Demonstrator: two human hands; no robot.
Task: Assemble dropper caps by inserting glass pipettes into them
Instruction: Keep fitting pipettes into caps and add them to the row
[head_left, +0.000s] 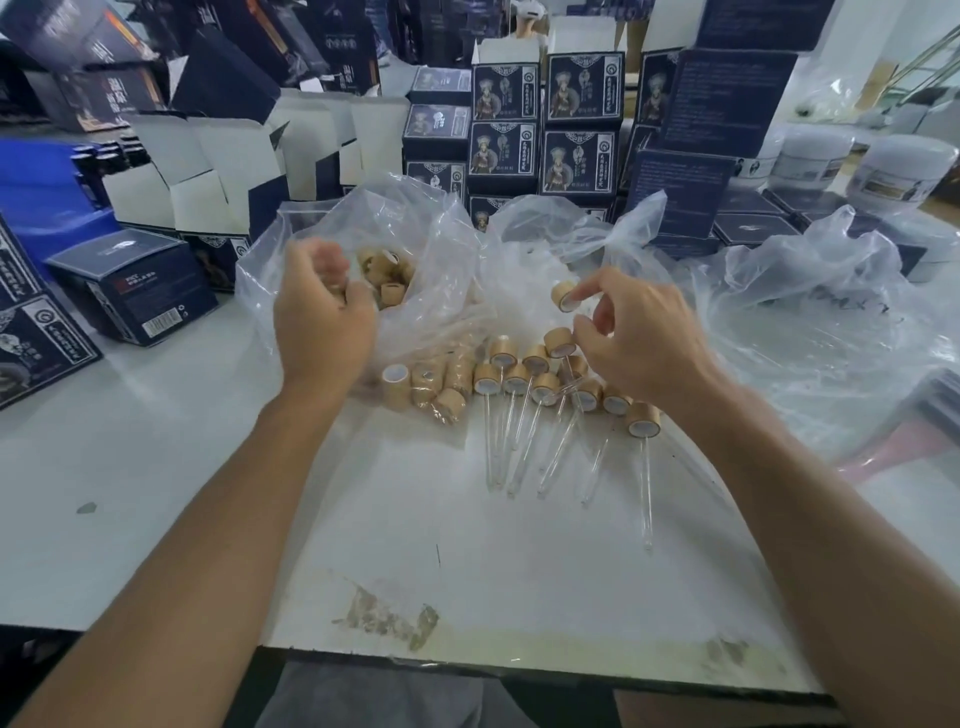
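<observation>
Right hand (631, 338) pinching a bamboo-coloured dropper cap (563, 295) above the assembled droppers (540, 395), left hand (322, 312) curled at the plastic bag (415, 228) of caps, grasp blurred and unclear, white table (156, 467), dark printed boxes (540, 130) stacked behind

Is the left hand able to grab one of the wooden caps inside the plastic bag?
Probably yes. The left hand is already at the open mouth of the plastic bag, the caps lie just beyond its fingers, and nothing blocks them. The blur hides whether it already holds one.
</observation>
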